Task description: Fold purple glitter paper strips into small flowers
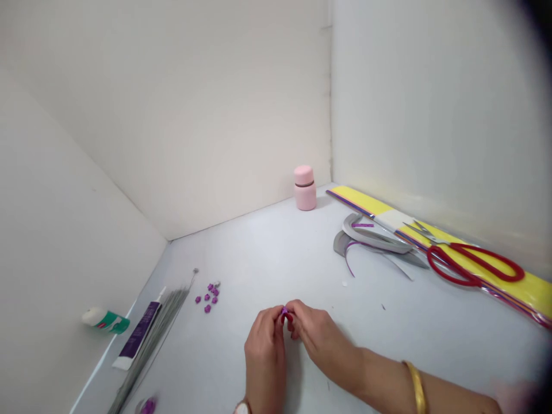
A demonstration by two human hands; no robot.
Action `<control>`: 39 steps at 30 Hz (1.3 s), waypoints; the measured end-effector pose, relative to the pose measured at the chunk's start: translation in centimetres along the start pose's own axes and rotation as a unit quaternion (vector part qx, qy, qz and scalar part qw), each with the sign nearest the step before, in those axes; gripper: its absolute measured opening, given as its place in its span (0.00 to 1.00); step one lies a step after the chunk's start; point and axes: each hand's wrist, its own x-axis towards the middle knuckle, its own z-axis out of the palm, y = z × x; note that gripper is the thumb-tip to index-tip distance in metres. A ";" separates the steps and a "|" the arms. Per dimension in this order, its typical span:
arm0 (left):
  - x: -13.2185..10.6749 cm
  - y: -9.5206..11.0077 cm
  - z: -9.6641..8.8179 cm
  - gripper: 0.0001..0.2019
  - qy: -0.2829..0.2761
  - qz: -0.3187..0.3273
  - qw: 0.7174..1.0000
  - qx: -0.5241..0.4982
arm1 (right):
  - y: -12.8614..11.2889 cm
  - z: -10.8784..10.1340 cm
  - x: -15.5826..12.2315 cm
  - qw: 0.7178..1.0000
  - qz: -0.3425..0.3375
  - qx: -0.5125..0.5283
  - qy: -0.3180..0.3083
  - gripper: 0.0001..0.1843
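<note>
Near the front middle of the table, my left hand (266, 339) and my right hand (317, 330) meet at the fingertips. Between them they pinch a small purple paper star (284, 311), mostly hidden by the fingers. Red nails show just below it. To the left of my hands lies a loose group of several small purple stars (214, 292) on the white tabletop.
At left lie a bundle of thin wires (166, 319), a purple-and-white glue tube (140, 333) and a green-and-white bottle (110, 321). A pink flask (305, 190) stands at the back. Right are grey and purple paper strips (377, 237), yellow paper packs (362, 200) and red-handled scissors (457, 267).
</note>
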 end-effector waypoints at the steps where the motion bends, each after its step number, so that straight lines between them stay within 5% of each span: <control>1: 0.1 0.0 -0.2 0.11 -0.007 -0.021 0.999 -0.032 | -0.1 -0.2 -0.1 1.000 -0.001 0.025 0.001 0.09; 7: 0.4 -0.4 -0.4 0.08 -0.047 -0.174 0.946 -0.270 | 0.2 -0.6 -0.1 0.995 -0.001 0.097 0.017 0.15; 22: 1.2 -0.4 -0.2 0.08 0.003 -0.342 0.825 -0.449 | 0.5 -0.9 0.6 0.994 0.016 0.109 0.021 0.13; 28: 1.2 -0.8 -0.4 0.09 -0.035 -0.319 0.839 -0.440 | 0.3 -1.0 0.7 0.986 0.054 0.160 0.007 0.12; 35: 0.2 -1.0 0.1 0.06 0.012 -0.201 0.942 -0.269 | 0.6 -0.9 0.7 0.990 0.051 0.131 0.018 0.11; 39: 0.1 -1.1 0.0 0.06 0.013 -0.167 0.957 -0.235 | 0.8 -0.9 0.6 0.992 0.038 0.122 0.003 0.12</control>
